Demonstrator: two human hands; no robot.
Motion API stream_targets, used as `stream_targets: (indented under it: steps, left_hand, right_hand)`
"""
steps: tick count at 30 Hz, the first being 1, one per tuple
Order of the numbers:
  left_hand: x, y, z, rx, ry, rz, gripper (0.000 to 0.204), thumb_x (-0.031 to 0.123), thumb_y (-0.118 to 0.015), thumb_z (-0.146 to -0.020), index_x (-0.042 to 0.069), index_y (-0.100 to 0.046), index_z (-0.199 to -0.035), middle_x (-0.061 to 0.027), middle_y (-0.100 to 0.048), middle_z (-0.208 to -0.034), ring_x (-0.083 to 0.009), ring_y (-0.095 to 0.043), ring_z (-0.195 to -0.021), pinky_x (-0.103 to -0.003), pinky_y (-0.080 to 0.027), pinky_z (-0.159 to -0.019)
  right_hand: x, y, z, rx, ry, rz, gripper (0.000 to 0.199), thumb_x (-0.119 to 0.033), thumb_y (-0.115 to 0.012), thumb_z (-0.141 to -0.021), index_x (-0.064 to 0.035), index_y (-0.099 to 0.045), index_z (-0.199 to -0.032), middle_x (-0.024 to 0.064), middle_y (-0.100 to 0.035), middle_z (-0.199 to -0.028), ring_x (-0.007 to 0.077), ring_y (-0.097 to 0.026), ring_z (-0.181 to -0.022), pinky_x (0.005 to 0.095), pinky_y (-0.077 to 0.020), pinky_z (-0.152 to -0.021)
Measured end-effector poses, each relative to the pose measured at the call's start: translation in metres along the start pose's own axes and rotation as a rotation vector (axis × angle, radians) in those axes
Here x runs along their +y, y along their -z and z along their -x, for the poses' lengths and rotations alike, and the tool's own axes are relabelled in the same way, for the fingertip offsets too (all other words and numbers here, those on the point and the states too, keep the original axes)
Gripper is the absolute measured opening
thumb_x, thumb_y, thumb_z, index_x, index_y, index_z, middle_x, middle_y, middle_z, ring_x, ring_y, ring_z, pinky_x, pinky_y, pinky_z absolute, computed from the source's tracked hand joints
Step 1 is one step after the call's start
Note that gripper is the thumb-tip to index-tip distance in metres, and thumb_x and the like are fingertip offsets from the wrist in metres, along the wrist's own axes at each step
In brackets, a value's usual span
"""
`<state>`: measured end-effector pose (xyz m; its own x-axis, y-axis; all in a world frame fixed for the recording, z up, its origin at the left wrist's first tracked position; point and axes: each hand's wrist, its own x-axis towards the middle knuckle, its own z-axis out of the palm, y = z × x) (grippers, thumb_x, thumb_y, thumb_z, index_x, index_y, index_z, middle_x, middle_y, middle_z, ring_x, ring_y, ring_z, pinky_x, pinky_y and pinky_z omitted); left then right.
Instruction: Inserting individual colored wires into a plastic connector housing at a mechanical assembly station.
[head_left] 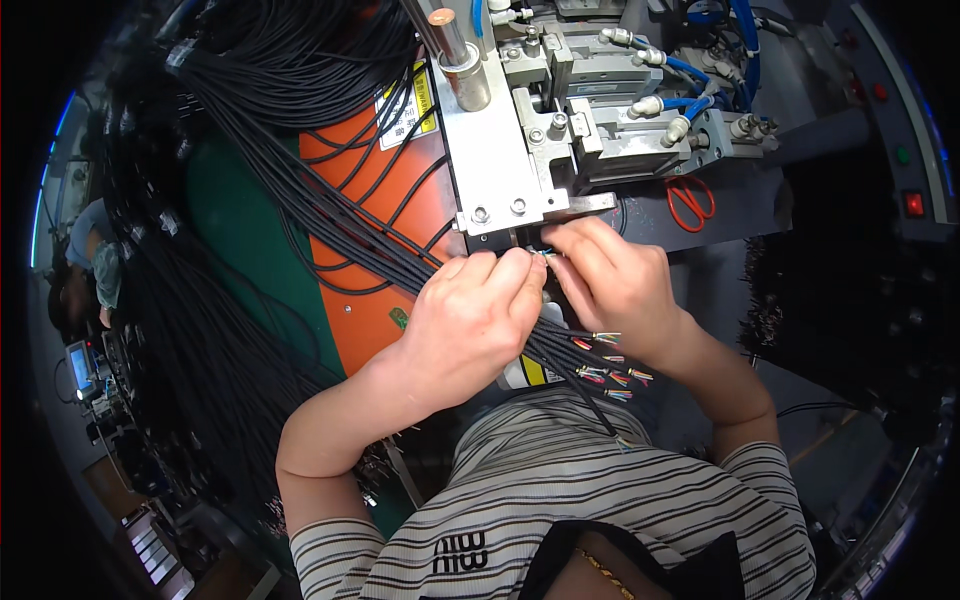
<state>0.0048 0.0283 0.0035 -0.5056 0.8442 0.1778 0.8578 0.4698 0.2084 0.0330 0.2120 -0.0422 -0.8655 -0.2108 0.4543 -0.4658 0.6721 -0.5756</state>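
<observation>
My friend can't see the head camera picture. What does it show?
Two bare hands, the left hand and the right hand, pinch the end of a thin black cable together under a grey metal machine. A bundle of black cables with stripped coloured wire ends lies across an orange panel; red scissors rest nearby.

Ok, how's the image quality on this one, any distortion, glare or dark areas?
Head view: strong fisheye bending with black corners; the hands and the metal machine are sharp and evenly lit; the black cable bundle on the left loses detail in shadow; no strong glare.
</observation>
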Motion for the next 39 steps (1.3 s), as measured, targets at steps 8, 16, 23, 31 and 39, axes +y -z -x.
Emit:
stream_targets:
  steps: [8, 16, 23, 31, 39]
  left_hand:
    - [-0.006, -0.003, 0.01, 0.11, 0.096, 0.12, 0.029, 0.002, -0.061, -0.069, -0.002, -0.065, -0.098, -0.008, -0.055, -0.085, -0.0223, -0.058, -0.076, -0.033, -0.048, -0.066]
    - [-0.024, -0.005, 0.036, 0.236, 0.149, 0.045, 0.035, -0.004, -0.066, -0.064, -0.003, -0.066, -0.098, -0.0105, -0.058, -0.084, -0.0239, -0.059, -0.076, -0.033, -0.046, -0.065]
    - [-0.017, 0.002, 0.034, 0.133, 0.168, 0.161, 0.035, -0.001, -0.068, -0.068, -0.001, -0.066, -0.103, -0.0077, -0.058, -0.075, -0.0245, -0.058, -0.063, -0.035, -0.046, -0.061]
    - [-0.014, 0.0, 0.021, 0.278, 0.019, 0.419, 0.035, 0.003, -0.073, -0.07, 0.001, -0.063, -0.103, -0.0085, -0.06, -0.07, -0.0247, -0.06, -0.057, -0.036, -0.044, -0.053]
    - [-0.009, -0.007, 0.023, 0.246, 0.177, 0.488, 0.03, 0.002, -0.074, -0.074, 0.0, -0.064, -0.103, -0.0129, -0.063, -0.076, -0.0252, -0.063, -0.063, -0.032, -0.046, -0.053]
  right_hand:
    - [0.008, 0.005, 0.0, -0.203, -0.385, -0.367, 0.01, -0.006, -0.068, -0.079, -0.0005, -0.064, -0.087, 0.0092, -0.062, -0.071, 0.0184, -0.06, -0.053, 0.0303, -0.0454, -0.048]
    - [0.003, 0.011, 0.004, -0.165, -0.482, -0.541, 0.012, 0.0, -0.068, -0.081, 0.002, -0.066, -0.093, 0.0019, -0.061, -0.076, 0.0028, -0.049, -0.052, 0.0198, -0.0362, -0.047]
    - [-0.004, 0.025, 0.008, -0.244, -0.229, -0.891, 0.032, 0.01, -0.065, -0.08, 0.0033, -0.063, -0.112, 0.0106, -0.062, -0.098, 0.0112, -0.061, -0.084, 0.0235, -0.0514, -0.071]
    - [-0.003, 0.014, 0.008, -0.126, -0.275, -0.927, 0.025, 0.005, -0.066, -0.083, 0.0005, -0.067, -0.107, 0.0072, -0.065, -0.096, 0.0067, -0.061, -0.067, 0.0185, -0.0478, -0.058]
    - [-0.015, 0.005, 0.01, -0.128, -0.587, -1.222, 0.021, 0.0, -0.056, -0.094, 0.007, -0.06, -0.113, 0.0086, -0.066, -0.088, 0.0067, -0.061, -0.068, 0.0181, -0.0475, -0.059]
